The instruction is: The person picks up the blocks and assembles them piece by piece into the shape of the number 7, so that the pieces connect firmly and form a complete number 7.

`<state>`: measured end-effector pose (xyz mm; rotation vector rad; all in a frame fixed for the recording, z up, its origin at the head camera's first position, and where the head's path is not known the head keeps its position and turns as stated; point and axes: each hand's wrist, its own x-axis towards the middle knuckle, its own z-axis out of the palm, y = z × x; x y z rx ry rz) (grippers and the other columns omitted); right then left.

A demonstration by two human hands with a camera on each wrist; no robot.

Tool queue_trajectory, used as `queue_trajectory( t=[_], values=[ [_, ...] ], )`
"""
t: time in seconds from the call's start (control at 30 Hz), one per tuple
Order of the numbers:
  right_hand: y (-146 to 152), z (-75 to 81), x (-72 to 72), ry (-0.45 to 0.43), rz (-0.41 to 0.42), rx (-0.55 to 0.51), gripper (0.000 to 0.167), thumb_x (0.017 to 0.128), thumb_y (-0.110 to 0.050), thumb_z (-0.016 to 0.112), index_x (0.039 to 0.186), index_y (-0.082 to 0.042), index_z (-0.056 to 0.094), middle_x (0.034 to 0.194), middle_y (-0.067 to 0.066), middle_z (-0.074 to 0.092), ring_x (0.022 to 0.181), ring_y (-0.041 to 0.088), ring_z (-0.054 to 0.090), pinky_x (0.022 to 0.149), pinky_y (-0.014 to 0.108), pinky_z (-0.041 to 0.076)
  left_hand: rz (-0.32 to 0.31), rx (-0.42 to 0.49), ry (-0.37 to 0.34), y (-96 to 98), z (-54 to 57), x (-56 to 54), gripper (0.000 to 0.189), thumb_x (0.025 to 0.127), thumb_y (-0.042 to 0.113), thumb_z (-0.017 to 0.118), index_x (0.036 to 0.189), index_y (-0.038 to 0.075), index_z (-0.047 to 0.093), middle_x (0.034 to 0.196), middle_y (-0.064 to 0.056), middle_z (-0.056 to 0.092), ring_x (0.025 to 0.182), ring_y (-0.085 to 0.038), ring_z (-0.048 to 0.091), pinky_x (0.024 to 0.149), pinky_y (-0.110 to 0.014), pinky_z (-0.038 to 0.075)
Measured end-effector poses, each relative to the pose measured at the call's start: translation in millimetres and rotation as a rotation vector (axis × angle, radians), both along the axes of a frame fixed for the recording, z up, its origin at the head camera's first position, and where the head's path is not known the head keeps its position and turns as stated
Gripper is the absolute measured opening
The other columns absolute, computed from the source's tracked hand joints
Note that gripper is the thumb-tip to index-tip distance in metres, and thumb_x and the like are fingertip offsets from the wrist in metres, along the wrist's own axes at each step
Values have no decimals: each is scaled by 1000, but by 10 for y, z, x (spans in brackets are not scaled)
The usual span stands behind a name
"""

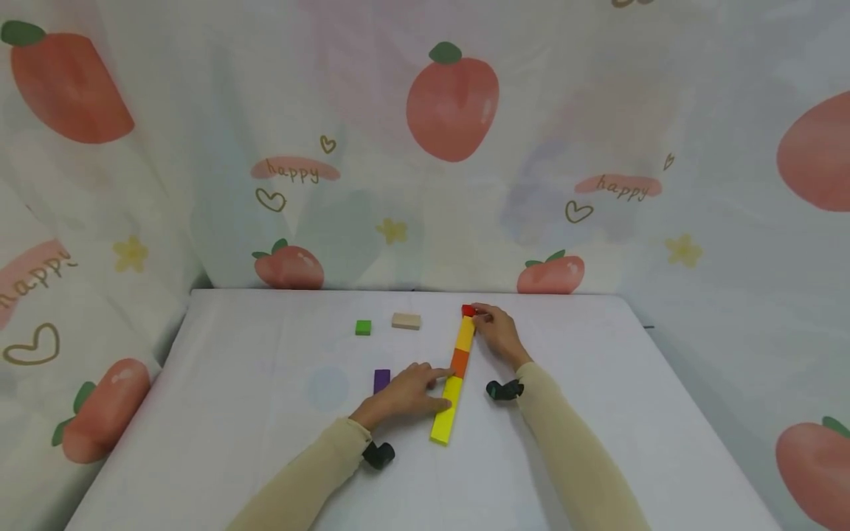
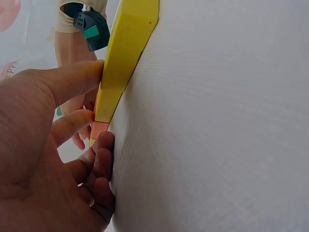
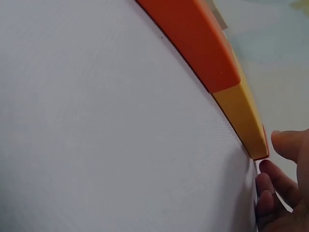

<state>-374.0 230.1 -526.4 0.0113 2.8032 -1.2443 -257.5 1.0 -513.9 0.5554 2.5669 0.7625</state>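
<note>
A straight row of blocks runs away from me on the white table [image 1: 252,413]. From near to far it has long yellow blocks [image 1: 441,428], an orange block [image 1: 460,361], a yellow block [image 1: 465,333] and a small red block [image 1: 468,310]. My left hand [image 1: 406,392] lies along the row's left side. Its thumb touches the near yellow part, and its extended index finger touches close to the orange block. At the far end my right hand [image 1: 499,333] pinches the red block between thumb and fingertips, covering part of it.
Left of the row lie a green block [image 1: 363,327], a beige wooden block [image 1: 406,321] and a purple block [image 1: 381,380], which is partly behind the left hand. A printed curtain [image 1: 372,243] hangs behind the table's back edge.
</note>
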Motion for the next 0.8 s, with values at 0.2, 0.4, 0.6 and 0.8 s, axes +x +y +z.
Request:
queue_trajectory(
  t=[0.2, 0.4, 0.6, 0.8],
  values=[
    [-37, -24, 61, -5, -7, 5, 42, 101, -26, 54, 143, -19, 52, 135, 14, 53, 120, 32, 48, 107, 48, 43, -1, -5, 0, 5, -5, -7, 61, 87, 46, 70, 143, 40, 48, 102, 4, 56, 94, -12, 48, 77, -27, 47],
    [-30, -45, 81, 4, 11, 26, 42, 101, -29, 54, 142, -18, 53, 138, 15, 51, 123, 34, 48, 109, 50, 41, 1, -16, -1, 3, -16, -2, 61, 87, 47, 70, 144, 41, 47, 102, 4, 56, 94, -12, 48, 77, -28, 47],
    [-8, -61, 93, -11, 22, 40, 42, 101, -29, 54, 142, -19, 53, 139, 14, 50, 124, 34, 47, 109, 51, 41, -1, -13, -2, 13, -21, 28, 60, 87, 46, 70, 143, 39, 48, 100, 4, 56, 93, -12, 47, 76, -27, 46],
    [-8, -35, 89, -2, 14, 29, 42, 101, -29, 55, 142, -19, 53, 140, 13, 50, 126, 34, 47, 110, 52, 40, 6, -9, 19, 29, -8, 25, 60, 87, 44, 70, 143, 39, 49, 98, 4, 54, 92, -12, 47, 74, -27, 45]
  ],
)
